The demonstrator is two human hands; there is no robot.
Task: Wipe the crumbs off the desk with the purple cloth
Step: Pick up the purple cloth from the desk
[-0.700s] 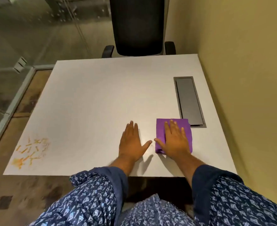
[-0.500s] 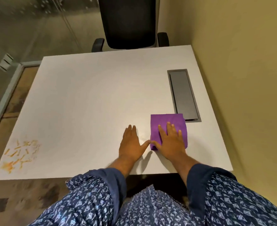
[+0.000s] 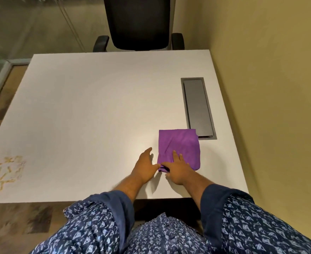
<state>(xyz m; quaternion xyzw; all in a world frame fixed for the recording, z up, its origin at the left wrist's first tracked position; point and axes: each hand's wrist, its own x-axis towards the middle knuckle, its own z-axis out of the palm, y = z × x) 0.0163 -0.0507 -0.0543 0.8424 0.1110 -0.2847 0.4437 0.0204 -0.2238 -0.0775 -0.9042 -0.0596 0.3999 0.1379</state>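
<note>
I see both forearms bare below rolled cuffs of plain dark blue. The left sleeve (image 3: 88, 222) and right sleeve (image 3: 257, 222) are navy, printed with small pale-blue geometric shapes.

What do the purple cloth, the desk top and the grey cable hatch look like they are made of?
Purple cloth: soft woven fabric, perhaps microfibre; matte, with folds and creases. Desk top: smooth off-white panel, probably laminate; an even surface with a soft sheen near the hands, no grain visible. Cable hatch: grey, flat, with a dull sheen; metal or plastic, the picture cannot settle which.
</note>
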